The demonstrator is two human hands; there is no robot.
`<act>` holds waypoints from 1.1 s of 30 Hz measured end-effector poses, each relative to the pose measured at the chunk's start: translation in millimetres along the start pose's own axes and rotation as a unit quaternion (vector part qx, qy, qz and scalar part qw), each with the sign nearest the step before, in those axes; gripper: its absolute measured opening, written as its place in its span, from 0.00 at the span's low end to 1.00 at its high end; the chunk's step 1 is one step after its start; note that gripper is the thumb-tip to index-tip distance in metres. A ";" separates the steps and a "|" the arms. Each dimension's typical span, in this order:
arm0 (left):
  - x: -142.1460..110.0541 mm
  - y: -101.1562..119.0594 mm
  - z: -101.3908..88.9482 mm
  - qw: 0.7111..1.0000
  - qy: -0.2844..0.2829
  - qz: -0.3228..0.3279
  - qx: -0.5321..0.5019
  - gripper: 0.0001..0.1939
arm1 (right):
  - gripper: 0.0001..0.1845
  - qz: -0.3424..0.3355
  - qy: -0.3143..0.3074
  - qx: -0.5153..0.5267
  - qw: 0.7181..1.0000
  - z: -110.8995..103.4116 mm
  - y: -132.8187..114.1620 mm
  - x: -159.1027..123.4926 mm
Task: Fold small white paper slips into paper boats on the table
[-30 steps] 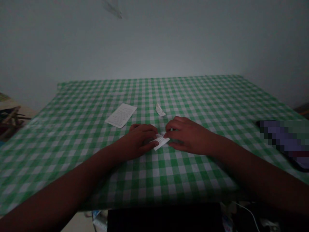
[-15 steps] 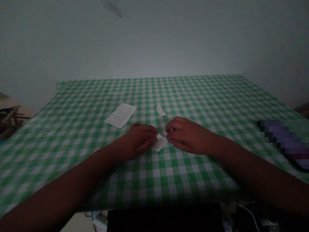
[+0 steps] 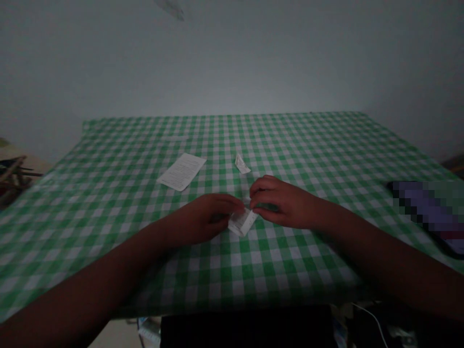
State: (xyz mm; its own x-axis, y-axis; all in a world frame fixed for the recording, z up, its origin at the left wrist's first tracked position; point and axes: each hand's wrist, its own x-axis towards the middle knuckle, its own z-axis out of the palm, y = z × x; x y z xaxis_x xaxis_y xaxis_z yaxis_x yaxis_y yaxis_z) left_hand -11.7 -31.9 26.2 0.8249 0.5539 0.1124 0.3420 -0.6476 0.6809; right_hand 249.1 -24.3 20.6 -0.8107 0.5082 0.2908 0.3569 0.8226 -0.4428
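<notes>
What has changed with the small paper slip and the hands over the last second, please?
The folded slip has turned more upright and shifted slightly toward the person, pinched throughout by the left hand and the right hand. The flat printed paper and the small scrap on the checked tablecloth stayed put.

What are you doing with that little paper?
A person sits at a table with a green checked cloth. Both hands meet in the middle: the left hand and the right hand pinch a small printed slip of paper between their fingertips, just above the cloth. A bigger printed sheet lies flat farther back on the left, and a tiny folded scrap sits behind the hands.
</notes>
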 end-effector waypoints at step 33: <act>-10.3 5.1 -11.5 0.977 -0.117 0.027 0.178 0.23 | 0.08 0.040 0.017 -0.048 0.998 7.6 -11.7 2.9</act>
State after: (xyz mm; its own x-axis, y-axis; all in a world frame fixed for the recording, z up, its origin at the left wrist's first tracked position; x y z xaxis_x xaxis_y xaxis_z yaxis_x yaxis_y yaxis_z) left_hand -23.6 -34.8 36.9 0.9117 0.4072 -0.0555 0.3966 -0.8364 0.3785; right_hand 239.1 -34.4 20.2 -0.7619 0.5806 0.2872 0.4641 0.7986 -0.3831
